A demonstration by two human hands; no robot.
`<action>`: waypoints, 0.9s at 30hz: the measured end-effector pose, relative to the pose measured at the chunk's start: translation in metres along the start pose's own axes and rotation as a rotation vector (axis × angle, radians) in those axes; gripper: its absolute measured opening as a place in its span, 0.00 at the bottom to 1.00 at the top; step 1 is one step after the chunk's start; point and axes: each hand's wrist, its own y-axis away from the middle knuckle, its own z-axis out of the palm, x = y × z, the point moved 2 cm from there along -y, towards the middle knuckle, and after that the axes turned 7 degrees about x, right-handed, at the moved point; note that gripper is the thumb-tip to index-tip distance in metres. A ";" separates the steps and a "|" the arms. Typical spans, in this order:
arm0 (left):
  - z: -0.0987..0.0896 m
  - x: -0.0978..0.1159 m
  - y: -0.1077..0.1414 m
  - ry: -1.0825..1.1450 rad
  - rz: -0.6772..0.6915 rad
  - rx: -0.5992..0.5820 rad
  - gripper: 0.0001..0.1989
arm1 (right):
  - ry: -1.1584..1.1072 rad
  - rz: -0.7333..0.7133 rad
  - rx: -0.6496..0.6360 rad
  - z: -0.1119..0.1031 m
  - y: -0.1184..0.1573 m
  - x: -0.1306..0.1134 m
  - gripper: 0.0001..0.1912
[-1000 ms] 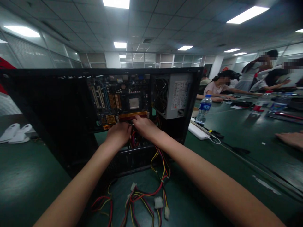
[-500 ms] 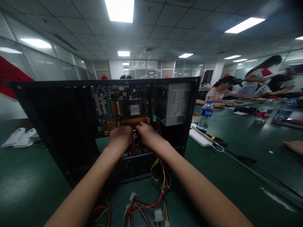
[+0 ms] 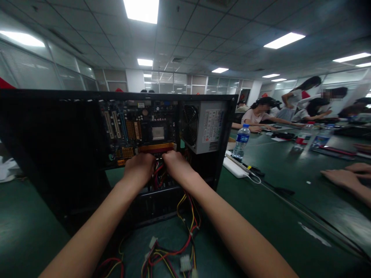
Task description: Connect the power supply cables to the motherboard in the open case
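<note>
A black computer case (image 3: 124, 95) stands with its open side facing me. Inside is a motherboard (image 3: 162, 116), and a silver power supply (image 3: 213, 129) with a fan sits at its upper right. My left hand (image 3: 140, 168) and my right hand (image 3: 177, 165) are close together at the board's lower edge, just below the orange memory slots (image 3: 156, 147). The fingers of both are curled closed; what lies in them is hidden. Red and dark cables (image 3: 159, 175) show between the hands. Loose wires with a white plug (image 3: 185, 263) trail onto the table in front.
Right of the case stand a water bottle (image 3: 241, 143) and a white power strip (image 3: 236, 166) with a cord along the green table (image 3: 261, 224). Another person's hands (image 3: 344, 177) rest at the right edge. Several people work farther back.
My view has turned slightly right, so the case and bottle sit farther left in the picture. Both hands keep their place at the board's lower edge. The other person's hands show more.
</note>
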 end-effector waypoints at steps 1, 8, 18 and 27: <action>0.000 0.000 -0.001 -0.003 -0.002 0.004 0.18 | -0.001 -0.002 0.001 0.001 -0.001 0.001 0.18; 0.001 -0.002 -0.004 0.001 -0.009 0.008 0.19 | -0.032 -0.037 -0.001 0.007 -0.001 0.005 0.17; 0.003 0.000 -0.005 0.006 -0.007 -0.011 0.18 | -0.042 0.044 -0.009 0.002 -0.001 0.005 0.17; 0.004 0.000 -0.005 0.015 0.036 0.000 0.17 | -0.050 0.046 -0.010 0.005 -0.004 0.008 0.18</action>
